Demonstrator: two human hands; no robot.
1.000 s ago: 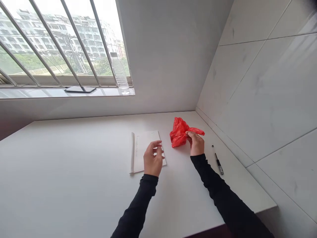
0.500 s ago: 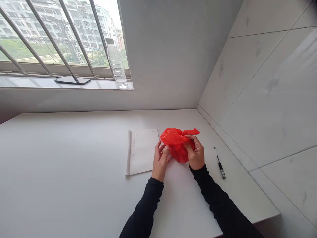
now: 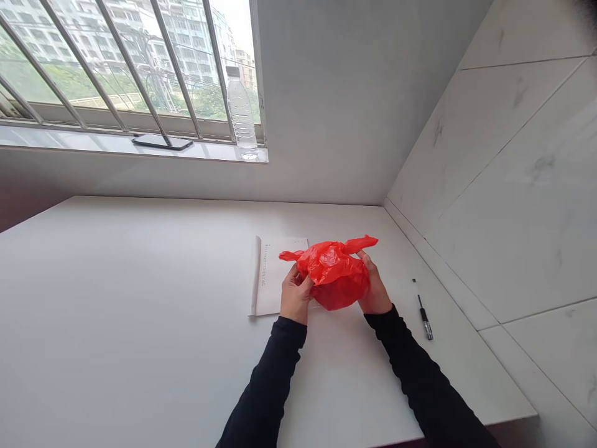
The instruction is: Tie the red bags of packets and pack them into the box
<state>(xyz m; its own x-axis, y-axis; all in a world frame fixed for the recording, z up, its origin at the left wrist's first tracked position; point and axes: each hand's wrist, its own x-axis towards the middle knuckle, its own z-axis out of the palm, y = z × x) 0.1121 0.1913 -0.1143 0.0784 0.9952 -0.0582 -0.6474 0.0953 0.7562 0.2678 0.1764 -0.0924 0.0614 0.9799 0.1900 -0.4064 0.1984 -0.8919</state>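
A crinkled red plastic bag (image 3: 338, 280) is held up over the white table between both hands, its two handles sticking out left and right. My left hand (image 3: 295, 297) pinches the bag's left edge between thumb and fingers. On the other side my right hand (image 3: 375, 291) grips the bag, with some fingers hidden behind the plastic. Partly covered by the bag and left hand lies a white notepad (image 3: 275, 274) with a column of small marks down its left side and a folded-back edge.
An uncapped black pen (image 3: 425, 318) lies right of my hands, its small cap (image 3: 413, 280) just beyond the tip. A clear plastic bottle (image 3: 242, 118) and a dark phone (image 3: 161, 143) rest on the windowsill (image 3: 214, 151). A marbled tile wall (image 3: 513, 205) borders the table's right side.
The bag has spread wider, and its left handle now sticks out over the notepad. My left hand has taken hold of its left edge; my right hand has shifted lower along its side.
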